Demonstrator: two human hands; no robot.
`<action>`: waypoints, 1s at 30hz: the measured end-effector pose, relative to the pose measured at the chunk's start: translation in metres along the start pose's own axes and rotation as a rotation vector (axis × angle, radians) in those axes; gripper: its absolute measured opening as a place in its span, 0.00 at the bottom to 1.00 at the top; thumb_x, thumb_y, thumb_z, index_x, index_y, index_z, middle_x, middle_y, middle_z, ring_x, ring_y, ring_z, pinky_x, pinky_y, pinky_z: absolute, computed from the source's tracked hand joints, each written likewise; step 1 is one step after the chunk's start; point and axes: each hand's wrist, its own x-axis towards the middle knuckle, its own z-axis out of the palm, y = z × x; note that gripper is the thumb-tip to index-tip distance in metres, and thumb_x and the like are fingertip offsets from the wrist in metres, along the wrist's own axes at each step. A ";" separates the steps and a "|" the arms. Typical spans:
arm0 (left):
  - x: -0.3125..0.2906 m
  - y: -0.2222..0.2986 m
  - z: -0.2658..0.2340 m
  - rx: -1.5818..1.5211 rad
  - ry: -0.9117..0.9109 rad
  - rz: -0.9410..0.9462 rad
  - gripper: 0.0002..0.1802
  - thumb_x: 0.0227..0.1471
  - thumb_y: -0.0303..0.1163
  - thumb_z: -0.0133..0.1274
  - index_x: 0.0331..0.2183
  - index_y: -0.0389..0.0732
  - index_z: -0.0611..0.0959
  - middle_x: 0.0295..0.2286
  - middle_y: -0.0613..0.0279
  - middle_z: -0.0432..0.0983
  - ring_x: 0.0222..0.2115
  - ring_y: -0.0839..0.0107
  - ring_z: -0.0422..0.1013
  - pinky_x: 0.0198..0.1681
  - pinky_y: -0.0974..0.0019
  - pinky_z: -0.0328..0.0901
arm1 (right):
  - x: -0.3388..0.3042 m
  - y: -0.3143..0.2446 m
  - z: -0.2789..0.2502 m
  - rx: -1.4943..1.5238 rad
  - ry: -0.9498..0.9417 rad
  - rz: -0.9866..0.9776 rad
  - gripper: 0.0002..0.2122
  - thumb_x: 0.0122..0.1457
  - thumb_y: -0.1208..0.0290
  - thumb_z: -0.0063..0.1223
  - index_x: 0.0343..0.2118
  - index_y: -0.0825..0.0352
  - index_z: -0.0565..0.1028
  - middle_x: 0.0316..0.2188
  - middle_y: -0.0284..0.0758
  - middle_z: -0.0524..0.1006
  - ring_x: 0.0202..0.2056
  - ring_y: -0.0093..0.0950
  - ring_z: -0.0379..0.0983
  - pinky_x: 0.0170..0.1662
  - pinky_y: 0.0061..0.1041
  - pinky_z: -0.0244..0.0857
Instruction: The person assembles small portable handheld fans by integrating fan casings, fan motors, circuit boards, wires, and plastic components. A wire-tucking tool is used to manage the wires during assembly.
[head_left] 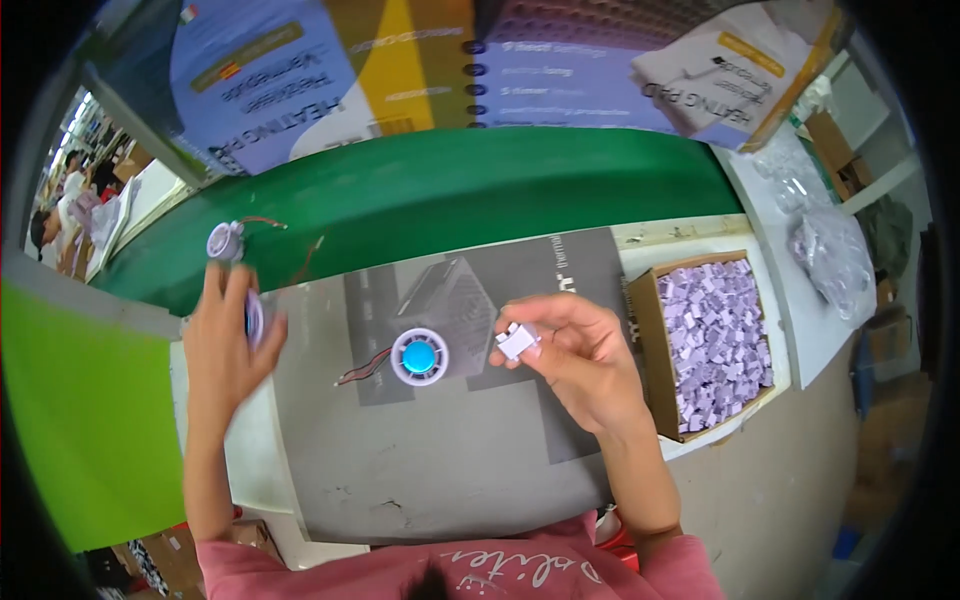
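Observation:
My left hand [228, 330], slightly blurred, is over the left edge of the work mat with its thumb and fingers around a small round lilac fan [255, 316]. A second round lilac part [224, 241] with thin wires lies on the green belt just beyond its fingertips. Between my hands, a round lilac fan with a blue centre [419, 357] rests on the mat, its dark red wires trailing left. My right hand [580, 365] pinches a small pale lilac plastic clip [517, 341] between thumb and fingers, above the mat.
An open cardboard box [655, 345] full of small lilac clips stands at the right. The green conveyor belt [480, 175] runs across the far side, with large printed cartons [400, 70] beyond it. The grey mat [430, 460] has a small tear near me. Plastic bags [835, 260] lie far right.

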 end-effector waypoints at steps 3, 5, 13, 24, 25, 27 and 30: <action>-0.082 -0.006 -0.004 0.024 -0.142 -0.158 0.18 0.43 0.36 0.58 0.37 0.42 0.73 0.35 0.51 0.65 0.31 0.47 0.70 0.30 0.51 0.67 | 0.007 0.011 0.009 0.192 -0.026 0.206 0.14 0.59 0.84 0.49 0.49 0.75 0.73 0.47 0.44 0.75 0.43 0.32 0.76 0.49 0.30 0.70; -0.116 0.001 0.004 -0.019 -0.226 -0.228 0.17 0.43 0.36 0.58 0.37 0.42 0.74 0.36 0.51 0.66 0.30 0.47 0.71 0.30 0.51 0.66 | 0.010 0.018 0.016 0.258 -0.044 0.288 0.15 0.59 0.83 0.48 0.50 0.74 0.72 0.48 0.44 0.75 0.45 0.31 0.75 0.49 0.29 0.69; -0.137 0.002 0.035 -0.038 -0.107 0.080 0.08 0.46 0.25 0.56 0.32 0.39 0.76 0.38 0.55 0.69 0.42 0.55 0.65 0.47 0.54 0.61 | 0.010 0.052 0.052 -0.115 -0.121 0.225 0.21 0.57 0.84 0.53 0.55 0.74 0.68 0.48 0.44 0.74 0.44 0.24 0.74 0.49 0.23 0.69; -0.085 -0.013 0.027 -0.672 -0.492 0.223 0.06 0.55 0.28 0.51 0.34 0.37 0.78 0.29 0.51 0.74 0.33 0.51 0.70 0.41 0.55 0.64 | 0.005 0.077 0.058 -0.074 -0.187 0.320 0.18 0.64 0.70 0.48 0.54 0.73 0.68 0.45 0.39 0.75 0.41 0.21 0.71 0.43 0.24 0.65; -0.081 -0.013 0.028 -0.727 -0.488 0.293 0.06 0.55 0.28 0.51 0.34 0.36 0.78 0.29 0.52 0.74 0.33 0.51 0.70 0.39 0.55 0.65 | 0.004 0.077 0.059 -0.087 -0.162 0.309 0.17 0.63 0.72 0.49 0.53 0.73 0.68 0.45 0.39 0.75 0.41 0.22 0.72 0.44 0.23 0.66; -0.076 -0.012 0.032 -0.786 -0.483 0.362 0.07 0.56 0.29 0.50 0.35 0.36 0.79 0.29 0.52 0.74 0.33 0.51 0.70 0.37 0.56 0.65 | 0.002 0.078 0.060 -0.144 -0.151 0.306 0.17 0.63 0.73 0.50 0.53 0.73 0.68 0.45 0.40 0.75 0.42 0.23 0.72 0.45 0.24 0.66; -0.073 -0.009 0.039 -0.936 -0.514 0.369 0.07 0.57 0.29 0.50 0.35 0.36 0.80 0.29 0.53 0.74 0.33 0.52 0.70 0.37 0.57 0.65 | -0.001 0.082 0.059 -0.238 -0.121 0.266 0.17 0.62 0.75 0.51 0.53 0.73 0.68 0.45 0.40 0.75 0.42 0.24 0.73 0.46 0.24 0.67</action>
